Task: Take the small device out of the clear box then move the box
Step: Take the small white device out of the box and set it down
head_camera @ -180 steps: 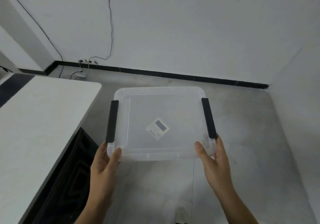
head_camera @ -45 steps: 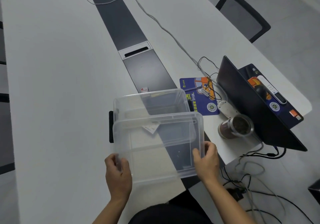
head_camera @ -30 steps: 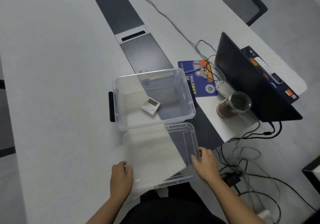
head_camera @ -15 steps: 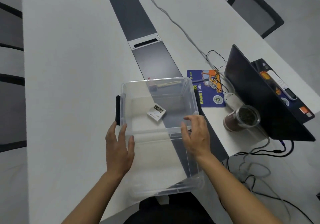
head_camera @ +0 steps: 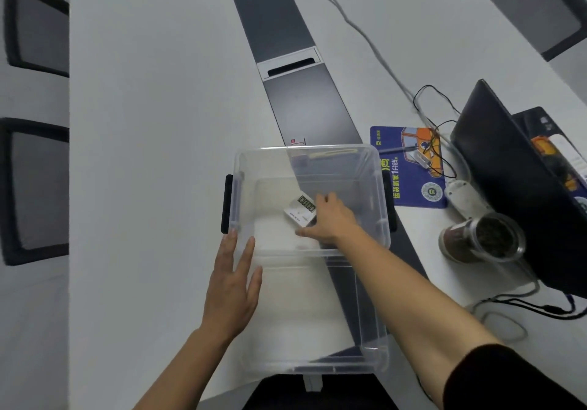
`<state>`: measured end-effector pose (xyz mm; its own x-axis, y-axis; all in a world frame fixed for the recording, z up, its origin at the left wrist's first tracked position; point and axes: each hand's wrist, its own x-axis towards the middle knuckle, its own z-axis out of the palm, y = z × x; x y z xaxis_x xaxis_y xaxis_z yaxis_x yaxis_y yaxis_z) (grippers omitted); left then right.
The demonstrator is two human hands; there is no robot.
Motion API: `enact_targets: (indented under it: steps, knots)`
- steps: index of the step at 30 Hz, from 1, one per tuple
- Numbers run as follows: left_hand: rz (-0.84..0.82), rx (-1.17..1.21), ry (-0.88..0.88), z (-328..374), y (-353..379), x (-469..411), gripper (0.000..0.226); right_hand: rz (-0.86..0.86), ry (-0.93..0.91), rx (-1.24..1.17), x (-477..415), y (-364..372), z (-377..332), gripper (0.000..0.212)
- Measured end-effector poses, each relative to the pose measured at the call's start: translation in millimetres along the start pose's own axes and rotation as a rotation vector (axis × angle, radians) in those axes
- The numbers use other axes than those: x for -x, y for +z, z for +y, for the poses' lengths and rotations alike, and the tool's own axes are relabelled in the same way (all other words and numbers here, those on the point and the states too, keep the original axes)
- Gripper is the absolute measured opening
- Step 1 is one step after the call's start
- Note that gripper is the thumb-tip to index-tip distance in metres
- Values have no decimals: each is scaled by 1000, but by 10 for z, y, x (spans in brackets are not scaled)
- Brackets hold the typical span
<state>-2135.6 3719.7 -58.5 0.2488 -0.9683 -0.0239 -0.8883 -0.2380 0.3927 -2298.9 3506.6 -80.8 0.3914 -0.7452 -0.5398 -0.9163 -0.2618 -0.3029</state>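
The clear box point(head_camera: 243, 171) with black side latches stands open on the white table. Its clear lid point(head_camera: 317, 330) lies flat just in front of it, at the table's near edge. The small device point(head_camera: 299, 209), a white card-like unit with a dark digit display, lies on the box floor. My right hand point(head_camera: 332, 219) reaches over the near wall into the box, fingers over the device's right end and thumb under its near edge. My left hand point(head_camera: 233, 286) rests flat, fingers spread, on the lid's left side by the box's near-left corner.
Right of the box lie a blue mouse pad point(head_camera: 409, 171), a white power strip point(head_camera: 462, 198), a glass jar point(head_camera: 482, 239) and an open dark laptop point(head_camera: 508, 187), with cables around them. A dark strip point(head_camera: 305, 101) runs down the table. Black chairs point(head_camera: 35, 187) stand at the left.
The lid came off and was set down in front of the box. My right hand has since gone from the box's near rim down inside onto the device; my left hand has barely moved.
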Motion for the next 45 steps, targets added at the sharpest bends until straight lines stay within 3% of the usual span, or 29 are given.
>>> enact_targets:
  steps: [4, 8, 11, 15, 17, 20, 24, 28, 31, 34, 36, 39, 42, 45]
  knots:
    - [5, -12, 3, -7, 8, 1, 59, 46, -62, 74, -119, 27, -46, 82]
    - [-20, 16, -39, 12, -7, -5, 63, -3, -7, -8, -76, -55, -25, 70]
    - [-37, 2, -33, 26, -59, -41, 59, 44, 48, -168, 54, -189, 5, 61]
    - [-47, 5, -58, 110, -251, -188, 58, 194, 21, -407, 357, -390, 14, 64]
    - [-24, 146, -162, 234, -442, -332, 57, 261, -80, -408, 559, -451, -5, 62]
    - [-37, 533, -370, 483, -801, -581, 39, 340, -225, -401, 848, -454, -91, 60]
    - [-223, 789, -394, 628, -1095, -726, 38, 444, -332, -388, 1124, -386, -291, 66]
    - [-200, 762, -272, 529, -1138, -624, 21, 428, -369, -445, 1307, -268, -418, 67]
    - [-130, 756, -180, 412, -1131, -471, 17, 333, -231, -819, 1428, -179, -469, 47]
    - [-60, 655, -59, 289, -1068, -302, 20, 99, 3, -1277, 1521, -184, -555, 35]
    - [-29, 546, 75, 238, -1034, -173, 23, -21, 106, -1407, 1563, -167, -589, 40]
    - [-47, 453, 182, 203, -990, 13, 26, -44, 131, -1491, 1629, -51, -604, 31]
    - [-69, 534, 97, 233, -953, 173, 29, 17, 89, -1518, 1712, 95, -599, 26]
    - [-73, 750, -158, 290, -925, 257, 34, 49, 37, -1534, 1805, 178, -635, 27]
